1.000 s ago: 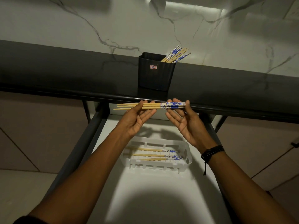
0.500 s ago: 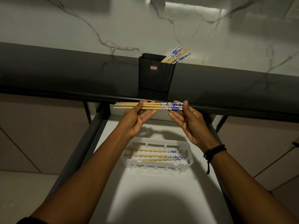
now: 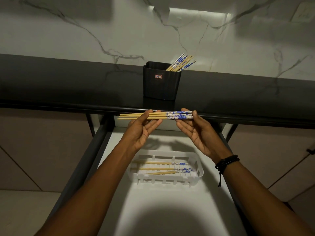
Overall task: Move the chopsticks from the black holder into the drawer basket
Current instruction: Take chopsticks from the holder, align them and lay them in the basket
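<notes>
Left hand (image 3: 141, 128) and right hand (image 3: 196, 132) both pinch the held chopsticks (image 3: 163, 115), thumbs on top, bundle level just below the black holder (image 3: 161, 84). Spare chopsticks (image 3: 181, 63) lean inside the holder. Drawer basket (image 3: 167, 178), farther below the holder, carries three flat chopsticks (image 3: 158, 168).

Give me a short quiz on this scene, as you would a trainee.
1. True or false: the black holder is empty.
2. The held chopsticks are: A) upright; B) level, pinched between the left hand and the right hand; C) standing in the holder.
3. Fill in: the white basket stands in the open ____.
Key: 1 false, spare chopsticks lean in it. 2 B. 3 drawer.
</notes>
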